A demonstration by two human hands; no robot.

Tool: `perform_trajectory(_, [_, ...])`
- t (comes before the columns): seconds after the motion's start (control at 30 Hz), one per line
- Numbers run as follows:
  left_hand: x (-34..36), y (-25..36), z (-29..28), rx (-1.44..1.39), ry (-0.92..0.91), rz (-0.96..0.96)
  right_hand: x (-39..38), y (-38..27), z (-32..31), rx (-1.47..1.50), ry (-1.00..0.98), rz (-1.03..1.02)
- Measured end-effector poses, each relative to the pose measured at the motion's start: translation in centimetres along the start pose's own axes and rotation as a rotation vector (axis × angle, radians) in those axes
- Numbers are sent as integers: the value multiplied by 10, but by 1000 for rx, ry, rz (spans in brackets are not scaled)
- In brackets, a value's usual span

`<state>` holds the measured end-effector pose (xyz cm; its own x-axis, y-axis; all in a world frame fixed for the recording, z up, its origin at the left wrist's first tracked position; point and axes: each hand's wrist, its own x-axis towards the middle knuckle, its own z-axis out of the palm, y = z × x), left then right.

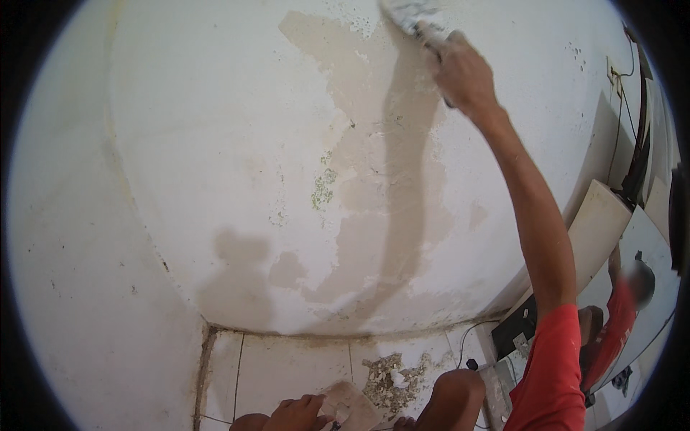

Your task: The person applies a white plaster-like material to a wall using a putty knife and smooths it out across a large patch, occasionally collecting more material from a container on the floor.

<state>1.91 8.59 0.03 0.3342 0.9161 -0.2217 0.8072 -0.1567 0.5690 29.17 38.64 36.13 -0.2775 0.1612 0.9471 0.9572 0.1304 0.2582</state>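
Note:
High on the white wall (201, 129), my right hand (463, 75) grips a putty knife (420, 29), its whitish blade against the surface near the top of a damp-looking beige patch (352, 237). The forearm casts a long shadow down the patch. Flaked paint with greenish specks (323, 183) shows left of it. At the lower edge, my left hand (295, 413) is closed on a pale square board (352, 402) with some greyish material on it, partly cut off by the frame.
Plaster debris (392, 377) lies on white floor tiles (273, 359) beside my bent knee. At right, a leaning cream panel (596, 215), a mirror (647, 237) reflecting a figure in red, a dark box (510, 330), loose cables and a wall socket (611, 68) crowd the side. Another wall meets this one at left.

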Motion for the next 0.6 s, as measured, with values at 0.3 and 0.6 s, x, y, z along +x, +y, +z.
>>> perform_trajectory(0.3, [-6, 8, -11, -25, -69, -67, -136, 34, -21, 107, -246, -49])
perform_trajectory(0.6, [-5, 7, -9, -16, -28, -10, -46, 23, 9, 52, 7, 115])
